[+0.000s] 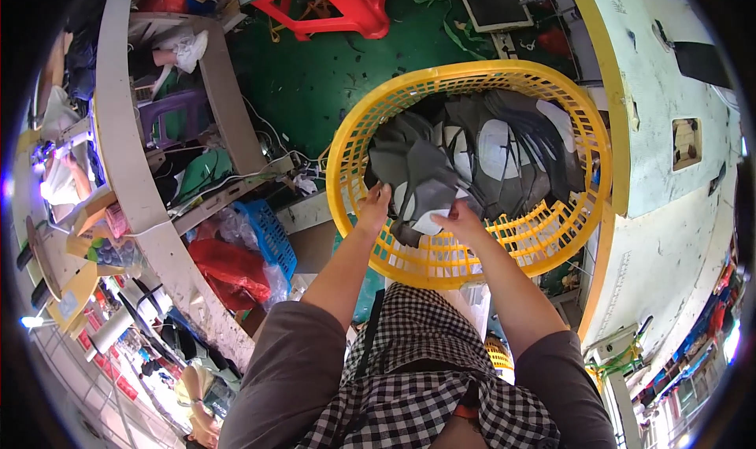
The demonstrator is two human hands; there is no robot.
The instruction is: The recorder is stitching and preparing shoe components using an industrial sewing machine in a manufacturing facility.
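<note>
Standing over the yellow basket (433, 280), you have both hands at the dark grey pieces inside it. Your right hand (465, 223) is closed in a pinch, thumb and finger on the pale lower part of the front piece (431, 191). Your left hand (373, 207) has its fingertips at the left edge of the same group; whether they grip or merely steady it, I cannot tell. The front piece lies at the near left of the basket, against the pile (529, 186), where other grey pieces with pale patches lean and overlap.

Findings on handling: the layers sit close together, so you should feel for a single edge before lifting; the view does not show how many layers your pinch takes in. Keep the left fingertips spread along the edge to prevent folding. Draw the piece toward yourself and upward, rather than sideways across its neighbours, which could drag them out of line. Watch the near basket wall too: its open slots might catch a thin corner.
</note>
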